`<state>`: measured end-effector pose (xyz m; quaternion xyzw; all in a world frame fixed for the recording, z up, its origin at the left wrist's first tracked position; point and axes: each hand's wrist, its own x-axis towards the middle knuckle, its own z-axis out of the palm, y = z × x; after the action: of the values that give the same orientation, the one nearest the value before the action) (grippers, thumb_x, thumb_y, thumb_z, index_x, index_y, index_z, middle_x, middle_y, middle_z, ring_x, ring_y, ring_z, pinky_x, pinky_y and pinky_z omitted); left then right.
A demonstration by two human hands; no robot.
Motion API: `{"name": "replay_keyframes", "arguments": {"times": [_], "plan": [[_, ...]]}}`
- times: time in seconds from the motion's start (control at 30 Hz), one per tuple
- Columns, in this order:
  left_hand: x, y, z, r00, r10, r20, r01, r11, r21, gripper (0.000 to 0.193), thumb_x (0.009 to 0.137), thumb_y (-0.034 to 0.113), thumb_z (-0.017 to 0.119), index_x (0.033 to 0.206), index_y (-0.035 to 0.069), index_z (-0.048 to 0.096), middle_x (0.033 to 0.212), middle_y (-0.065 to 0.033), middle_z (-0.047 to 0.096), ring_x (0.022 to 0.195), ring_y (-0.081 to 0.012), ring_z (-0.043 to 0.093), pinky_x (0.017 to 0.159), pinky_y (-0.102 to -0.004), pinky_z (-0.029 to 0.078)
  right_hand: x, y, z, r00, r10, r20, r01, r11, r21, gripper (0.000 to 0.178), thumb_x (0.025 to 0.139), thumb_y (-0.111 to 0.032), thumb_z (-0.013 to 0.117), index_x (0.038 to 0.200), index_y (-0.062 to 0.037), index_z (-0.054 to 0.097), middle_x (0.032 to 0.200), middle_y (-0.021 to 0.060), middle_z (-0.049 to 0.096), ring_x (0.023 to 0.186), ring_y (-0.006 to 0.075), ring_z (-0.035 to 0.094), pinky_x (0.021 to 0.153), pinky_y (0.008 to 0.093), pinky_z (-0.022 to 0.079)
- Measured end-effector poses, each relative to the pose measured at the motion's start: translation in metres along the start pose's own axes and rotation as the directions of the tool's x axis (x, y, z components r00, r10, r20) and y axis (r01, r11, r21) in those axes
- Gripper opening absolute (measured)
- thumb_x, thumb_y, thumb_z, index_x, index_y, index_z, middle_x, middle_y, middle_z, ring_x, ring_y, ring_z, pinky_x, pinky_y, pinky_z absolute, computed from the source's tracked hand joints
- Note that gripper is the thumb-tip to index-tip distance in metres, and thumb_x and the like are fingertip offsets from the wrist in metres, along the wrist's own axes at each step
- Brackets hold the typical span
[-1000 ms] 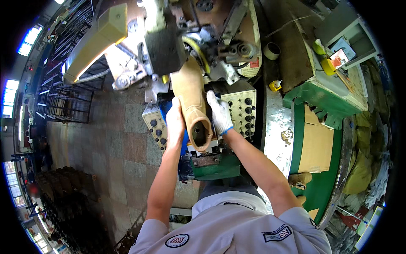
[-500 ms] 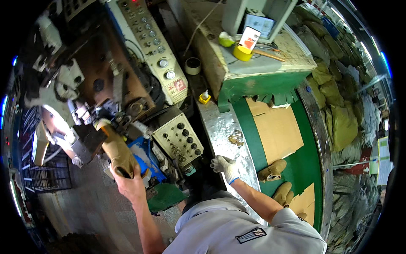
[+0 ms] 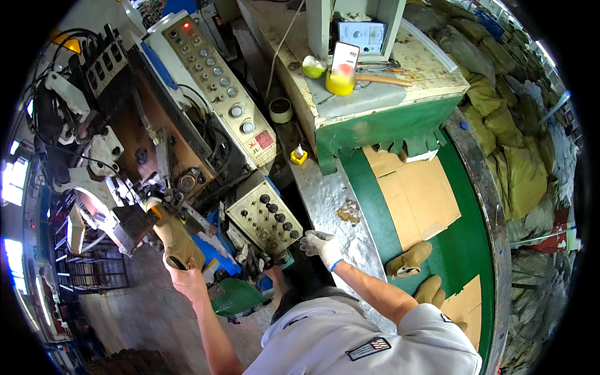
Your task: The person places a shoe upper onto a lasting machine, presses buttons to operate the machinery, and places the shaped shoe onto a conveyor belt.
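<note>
My bare left hand is closed round the near, open end of a tan boot. The boot's far end sits in the jaws of a shoe-making machine, whose parts partly hide it. A knit glove with a blue cuff covers my right hand. Its fingers are apart and hold nothing, over the left edge of a shiny metal ledge. To its right, a tan boot lies on the green conveyor belt, with more tan footwear nearer me.
Between machine and ledge stand a knob panel and a long control panel. Cardboard sheets lie on the belt. A phone, a yellow tape roll and a wooden-handled tool rest on the cabinet. Sacks are piled at right.
The view has tilted a little, so most things appear shifted. My right hand has moved slightly left, toward the ledge's edge. My left hand keeps its grip on the boot at the machine.
</note>
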<state>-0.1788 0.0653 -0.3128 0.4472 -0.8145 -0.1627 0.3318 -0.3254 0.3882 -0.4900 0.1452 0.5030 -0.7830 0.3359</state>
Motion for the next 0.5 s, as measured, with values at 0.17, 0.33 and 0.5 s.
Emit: {"name": "replay_keyframes", "arguments": {"times": [0.17,0.33,0.5], "plan": [[-0.001,-0.003,-0.003,1.0,0.024,-0.012,-0.023,1.0,0.006,0.065,0.084,0.011,0.078,0.145,0.008,0.055,0.124,-0.0265,0.071,0.116,-0.047,0.067,0.096,-0.05,0.053,-0.006,-0.009,-0.007,0.998,-0.047,-0.034,0.049,0.997,0.059,0.034,0.101,-0.021,0.071,0.125,0.0023,0.066,0.104,0.0125,0.076,0.083,0.0215,0.075,0.066,0.0317,0.058],[-0.002,-0.003,-0.014,0.997,0.043,0.07,-0.04,0.998,-0.039,0.079,0.081,0.008,0.08,0.153,0.008,0.047,0.136,-0.0229,0.066,0.123,-0.0446,0.064,0.1,-0.0494,0.051,-0.028,0.008,-0.008,0.996,-0.008,-0.092,0.01,1.0,0.02,0.043,0.102,-0.021,0.07,0.134,0.0054,0.059,0.112,0.0197,0.075,0.089,0.0309,0.077,0.071,0.0391,0.062],[0.001,0.006,-0.028,0.977,-0.019,0.211,0.027,0.999,-0.032,0.092,0.079,0.005,0.08,0.159,0.01,0.035,0.142,-0.0228,0.061,0.123,-0.0455,0.063,0.101,-0.0503,0.051,-0.049,0.031,0.015,0.993,-0.021,-0.12,0.022,1.0,0.013,0.042,0.1,-0.022,0.073,0.132,0.0034,0.062,0.112,0.0181,0.075,0.089,0.0299,0.077,0.072,0.0406,0.062]]}}
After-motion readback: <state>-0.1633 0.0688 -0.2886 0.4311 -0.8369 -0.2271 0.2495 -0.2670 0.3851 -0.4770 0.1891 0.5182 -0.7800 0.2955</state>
